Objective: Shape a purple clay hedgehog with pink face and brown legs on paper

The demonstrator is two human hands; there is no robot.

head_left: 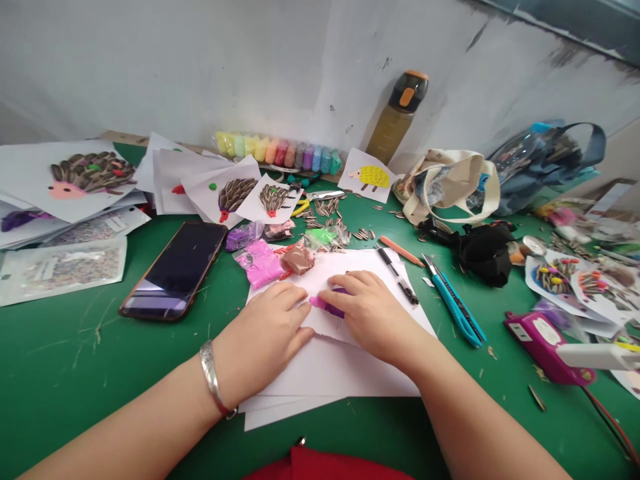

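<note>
My left hand (273,327) lies flat at the left side of the white paper (300,373), fingers stretched out, holding nothing. My right hand (373,310) bends its fingers over a flat piece of purple modelling clay (338,304) on the top sheet, pressing on it. A small pink clay tip (317,302) pokes out at the clay's left end. Much of the purple piece is hidden beneath my right fingers. Beyond my hands lie a bag of pink clay (261,264) and a bag of brown clay (299,258). A black pen (397,275) rests right of my right hand.
Left of the paper lies a phone (175,270). To the right are a blue utility knife (454,301), an orange pencil (401,250) and a magenta glue gun (550,347). Sunflower seeds (325,212), seed hedgehog pictures (235,195) and a bottle (397,117) stand farther back.
</note>
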